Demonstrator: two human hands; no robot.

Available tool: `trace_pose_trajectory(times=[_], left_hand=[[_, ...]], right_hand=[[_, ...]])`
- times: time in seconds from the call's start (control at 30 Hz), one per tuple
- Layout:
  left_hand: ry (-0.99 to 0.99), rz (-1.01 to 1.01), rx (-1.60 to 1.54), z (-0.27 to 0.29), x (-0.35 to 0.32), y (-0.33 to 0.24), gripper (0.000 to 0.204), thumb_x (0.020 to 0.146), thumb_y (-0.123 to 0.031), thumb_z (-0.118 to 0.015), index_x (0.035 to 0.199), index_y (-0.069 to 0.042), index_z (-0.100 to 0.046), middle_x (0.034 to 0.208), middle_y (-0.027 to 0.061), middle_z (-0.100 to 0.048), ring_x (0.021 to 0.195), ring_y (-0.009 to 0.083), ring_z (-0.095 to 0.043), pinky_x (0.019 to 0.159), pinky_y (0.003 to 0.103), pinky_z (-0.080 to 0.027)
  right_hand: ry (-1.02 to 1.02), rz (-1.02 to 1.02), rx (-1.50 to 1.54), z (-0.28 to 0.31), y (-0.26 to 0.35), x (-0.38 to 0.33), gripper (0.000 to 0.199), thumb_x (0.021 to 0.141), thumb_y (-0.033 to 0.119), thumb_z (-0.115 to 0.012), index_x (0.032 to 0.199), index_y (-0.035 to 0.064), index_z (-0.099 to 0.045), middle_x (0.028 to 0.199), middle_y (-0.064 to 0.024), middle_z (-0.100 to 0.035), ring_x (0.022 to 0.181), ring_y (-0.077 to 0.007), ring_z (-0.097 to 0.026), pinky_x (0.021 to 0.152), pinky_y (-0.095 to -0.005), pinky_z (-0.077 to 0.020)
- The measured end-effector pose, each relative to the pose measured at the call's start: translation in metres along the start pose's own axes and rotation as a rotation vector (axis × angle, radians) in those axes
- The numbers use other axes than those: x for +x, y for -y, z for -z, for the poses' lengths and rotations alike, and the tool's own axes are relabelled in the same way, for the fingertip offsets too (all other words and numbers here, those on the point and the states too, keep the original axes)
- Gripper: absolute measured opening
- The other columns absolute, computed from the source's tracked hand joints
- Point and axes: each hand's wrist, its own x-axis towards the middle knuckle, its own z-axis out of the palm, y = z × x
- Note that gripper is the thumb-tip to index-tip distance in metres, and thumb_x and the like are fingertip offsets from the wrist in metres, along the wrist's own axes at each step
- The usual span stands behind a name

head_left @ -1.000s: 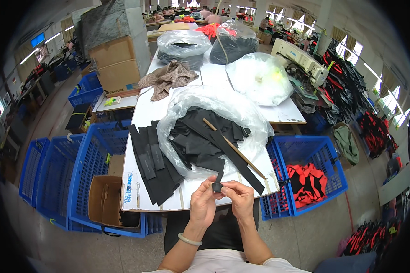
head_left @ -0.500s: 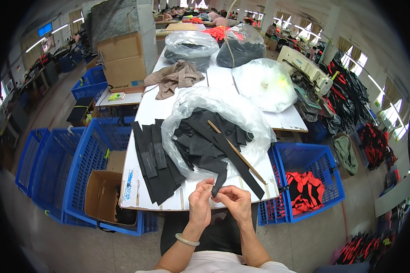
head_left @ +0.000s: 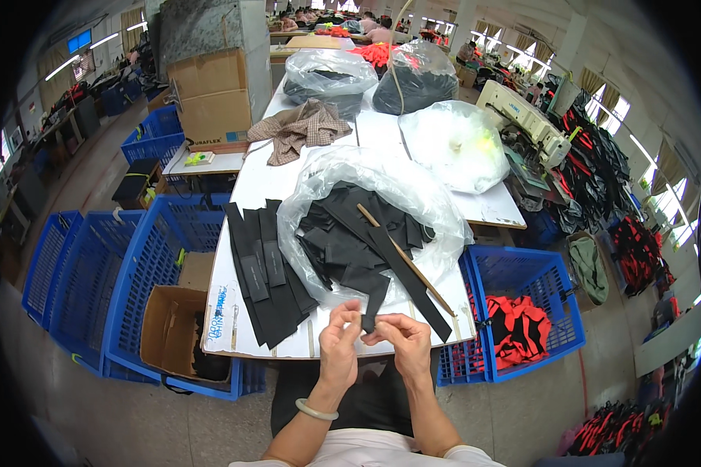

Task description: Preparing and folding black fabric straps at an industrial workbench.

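Note:
At the table's front edge, my left hand (head_left: 339, 344) and my right hand (head_left: 405, 342) pinch the near end of a black fabric strip (head_left: 371, 302) between them. The strip runs back, bent, to a pile of black fabric pieces (head_left: 343, 237) in an open clear plastic bag (head_left: 300, 183). My fingertips partly cover the strip's end. Left of the bag lie several flat black strips (head_left: 255, 272), some with small printed labels. A thin wooden stick (head_left: 401, 253) rests across the pile, along a long black strip (head_left: 413, 289) on the right.
Blue crates with a cardboard box (head_left: 167, 331) stand left of the white table (head_left: 237, 342). A blue crate (head_left: 565, 346) at the right holds red and black pieces. Farther back are a checked cloth (head_left: 300, 132), filled plastic bags (head_left: 452, 148) and a sewing machine (head_left: 526, 121).
My fingertips have parted slightly at the strip's end, and more of that end shows between them. The bag, pile and stick lie as before; the whole view has shifted a little.

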Motion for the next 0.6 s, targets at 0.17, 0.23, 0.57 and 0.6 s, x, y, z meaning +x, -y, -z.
trace_pose_trajectory(times=[0.17, 0.23, 0.57, 0.6], left_hand=[[-0.038, -0.112, 0.128, -0.013, -0.004, -0.009, 0.009, 0.086, -0.01, -0.059, 0.086, -0.001, -0.06, 0.12, 0.0078, -0.041, 0.103, 0.0147, -0.047, 0.09, 0.029, -0.039], [-0.021, -0.084, 0.138, -0.015, -0.005, -0.013, 0.009, 0.086, -0.01, -0.059, 0.086, -0.001, -0.06, 0.12, 0.0078, -0.041, 0.106, 0.0156, -0.045, 0.093, 0.03, -0.037], [0.024, -0.118, 0.273, -0.005, -0.006, -0.01, 0.011, 0.085, -0.012, -0.059, 0.084, -0.001, -0.062, 0.119, 0.0085, -0.04, 0.11, 0.0159, -0.04, 0.093, 0.031, -0.034], [0.026, -0.116, 0.273, -0.005, -0.006, -0.013, 0.011, 0.085, -0.012, -0.059, 0.084, -0.001, -0.062, 0.119, 0.0085, -0.04, 0.11, 0.0159, -0.04, 0.093, 0.031, -0.034]], right_hand=[[-0.033, 0.173, -0.367, -0.011, 0.001, -0.004, 0.016, 0.082, 0.0, -0.061, 0.094, -0.0098, -0.061, 0.08, -0.0145, -0.066, 0.072, -0.0173, -0.066, 0.07, -0.0257, -0.0535], [-0.045, 0.134, -0.269, -0.006, -0.002, -0.004, 0.018, 0.081, 0.0, -0.06, 0.097, -0.009, -0.061, 0.08, -0.0133, -0.066, 0.068, -0.0163, -0.064, 0.065, -0.0246, -0.0522], [-0.063, -0.255, 0.504, 0.003, -0.017, 0.0, 0.018, 0.078, -0.002, -0.056, 0.095, -0.005, -0.058, 0.064, -0.0027, -0.051, 0.042, -0.0053, -0.032, 0.04, -0.0206, -0.027], [-0.066, -0.253, 0.505, 0.003, -0.02, -0.002, 0.018, 0.078, -0.002, -0.056, 0.095, -0.005, -0.058, 0.064, -0.0027, -0.051, 0.042, -0.0053, -0.032, 0.04, -0.0206, -0.027]])
